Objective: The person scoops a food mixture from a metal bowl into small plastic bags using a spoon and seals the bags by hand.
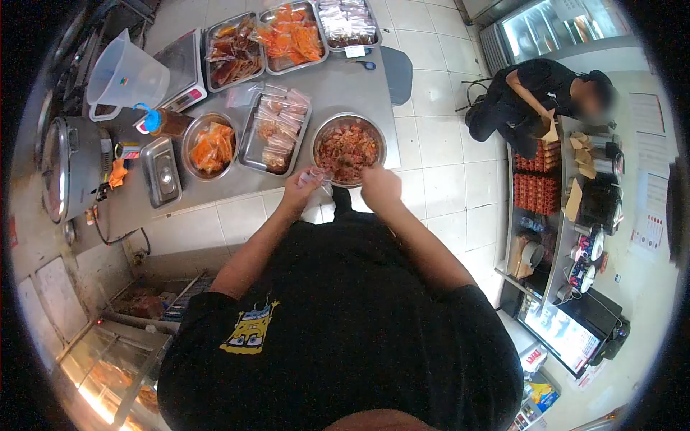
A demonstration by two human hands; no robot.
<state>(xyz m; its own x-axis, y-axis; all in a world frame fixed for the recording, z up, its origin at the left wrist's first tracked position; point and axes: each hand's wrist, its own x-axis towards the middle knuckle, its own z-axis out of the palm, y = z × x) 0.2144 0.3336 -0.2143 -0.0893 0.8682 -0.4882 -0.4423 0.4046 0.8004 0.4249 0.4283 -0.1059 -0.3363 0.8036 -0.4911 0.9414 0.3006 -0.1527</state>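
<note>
My left hand (303, 191) pinches a small clear plastic bag (315, 175) beside the near left rim of a round metal bowl. Chopped reddish meat (348, 147) fills much of that bowl (382, 157). At the bowl's near right rim my right hand (382, 188) is closed, and whatever it grips is hidden by the fingers and slight blur. Left of the bowl, a metal tray (248, 154) contains several filled clear bags (282, 122). Further left stands a second round bowl (188, 136) with bagged orange food (212, 147) in it.
Along the far side of the steel table (208, 194) stand trays of bagged food (289, 34), a scale (185, 72), a plastic jug (129, 75) and a blue-capped bottle (167, 122). A co-worker (539, 93) sits at right by shelves with egg trays (535, 194).
</note>
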